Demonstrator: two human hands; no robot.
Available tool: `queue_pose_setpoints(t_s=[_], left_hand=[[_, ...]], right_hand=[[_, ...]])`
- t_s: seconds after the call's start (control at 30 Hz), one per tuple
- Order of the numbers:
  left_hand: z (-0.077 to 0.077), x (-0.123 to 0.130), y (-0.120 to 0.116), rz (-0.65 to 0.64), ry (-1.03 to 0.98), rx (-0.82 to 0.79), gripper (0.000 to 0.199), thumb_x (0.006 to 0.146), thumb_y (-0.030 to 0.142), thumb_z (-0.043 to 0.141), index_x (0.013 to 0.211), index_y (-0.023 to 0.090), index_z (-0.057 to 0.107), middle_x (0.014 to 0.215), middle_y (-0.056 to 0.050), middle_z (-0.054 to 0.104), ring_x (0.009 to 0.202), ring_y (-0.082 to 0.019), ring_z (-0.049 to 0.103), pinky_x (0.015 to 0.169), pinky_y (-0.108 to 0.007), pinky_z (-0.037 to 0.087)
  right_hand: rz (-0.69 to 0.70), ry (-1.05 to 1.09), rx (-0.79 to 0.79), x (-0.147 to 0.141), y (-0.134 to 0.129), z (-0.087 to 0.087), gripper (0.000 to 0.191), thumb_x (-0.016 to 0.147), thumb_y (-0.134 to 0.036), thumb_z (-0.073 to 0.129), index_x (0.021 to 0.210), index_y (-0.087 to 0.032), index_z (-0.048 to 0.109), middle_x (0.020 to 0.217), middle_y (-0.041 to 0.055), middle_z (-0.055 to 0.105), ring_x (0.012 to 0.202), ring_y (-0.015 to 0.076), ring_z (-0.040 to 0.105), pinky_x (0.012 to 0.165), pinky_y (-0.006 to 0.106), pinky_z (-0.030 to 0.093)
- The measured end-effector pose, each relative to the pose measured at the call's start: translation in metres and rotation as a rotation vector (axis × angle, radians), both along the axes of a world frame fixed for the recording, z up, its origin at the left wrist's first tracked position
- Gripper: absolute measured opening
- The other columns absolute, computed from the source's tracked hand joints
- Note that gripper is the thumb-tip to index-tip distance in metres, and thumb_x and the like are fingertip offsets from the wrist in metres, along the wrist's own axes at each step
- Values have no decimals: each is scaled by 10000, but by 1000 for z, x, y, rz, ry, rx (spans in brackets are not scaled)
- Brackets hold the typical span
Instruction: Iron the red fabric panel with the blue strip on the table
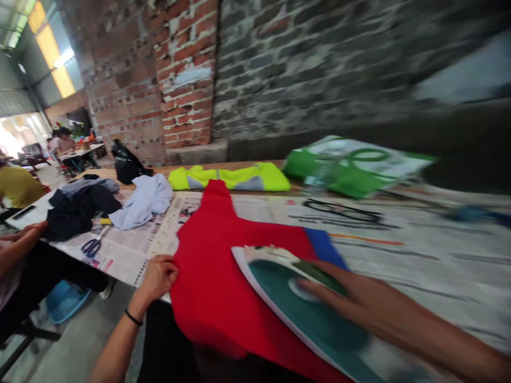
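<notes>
Right fingers [331, 277] together, closed over the dark handle of a teal-and-white clothes iron [303, 314], the whole blurred; pointed nose aimed up and left, long axis slanting from lower right toward the far table edge. Left fingers [162, 271] curled together at the edge of a red garment [215, 276], pinch or mere touch impossible to tell; black wristband [133, 317] on that wrist. Garment flat under the iron, on newspaper [383, 276] spread over a wooden table [239, 167], its narrow end pointing away, long axis running near to far, near part past the table's front edge, blue panel [323, 247] just beside the iron. Open newspaper to the right. Leftward, scissors [91, 247], dark clothes [80, 210], pale blue cloth [143, 202]. Farther off, a hi-vis vest [229, 178], a green bag [351, 167], and a co-worker's hand [24, 234] near the table's left end.
</notes>
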State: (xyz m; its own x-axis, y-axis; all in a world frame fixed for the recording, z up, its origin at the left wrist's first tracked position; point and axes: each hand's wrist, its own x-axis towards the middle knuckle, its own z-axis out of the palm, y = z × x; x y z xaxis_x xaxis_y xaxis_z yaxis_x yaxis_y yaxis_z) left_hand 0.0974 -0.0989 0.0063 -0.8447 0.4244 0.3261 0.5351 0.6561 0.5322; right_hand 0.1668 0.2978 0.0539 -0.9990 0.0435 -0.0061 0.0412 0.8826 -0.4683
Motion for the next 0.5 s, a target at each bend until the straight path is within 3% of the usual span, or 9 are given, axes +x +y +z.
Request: queue_pose_setpoints(t_s=[0.07, 0.27, 0.37, 0.5], left_hand=[[1, -5, 17, -37, 24, 11, 161, 893, 190, 638, 973, 208, 777, 1334, -129, 679, 1289, -302, 604, 1143, -516, 445], [-10, -28, 80, -120, 74, -178, 359, 996, 372, 569, 1294, 184, 639, 1523, -158, 537, 1488, -312, 409, 1228, -571, 330], [-17, -44, 91, -91, 55, -270, 587, 956, 503, 611, 1413, 145, 527, 1592, -210, 433, 1527, -358, 318, 1241, -606, 275], [-21, -69, 88, -22, 41, -331, 878, 899, 636, 612, 1522, 64, 376, 1638, -276, 301, 1554, -390, 210, 1243, -591, 269]], right_hand=[[11, -69, -23, -9, -11, 21, 584, 905, -530, 410, 1326, -210, 660, 1184, 149, 754, 1064, 352, 718, 919, 426, 570], [151, -100, -21, -53, -31, 56, 506, 935, -421, 542, 1371, -187, 648, 1310, 112, 711, 1172, 288, 679, 984, 331, 516], [206, -99, -7, -75, -44, 68, 497, 944, -377, 574, 1397, -180, 631, 1363, 119, 680, 1241, 287, 639, 1018, 334, 492], [210, -114, 15, -102, -70, 81, 489, 964, -349, 580, 1423, -182, 603, 1392, 132, 657, 1261, 293, 623, 1031, 340, 478]])
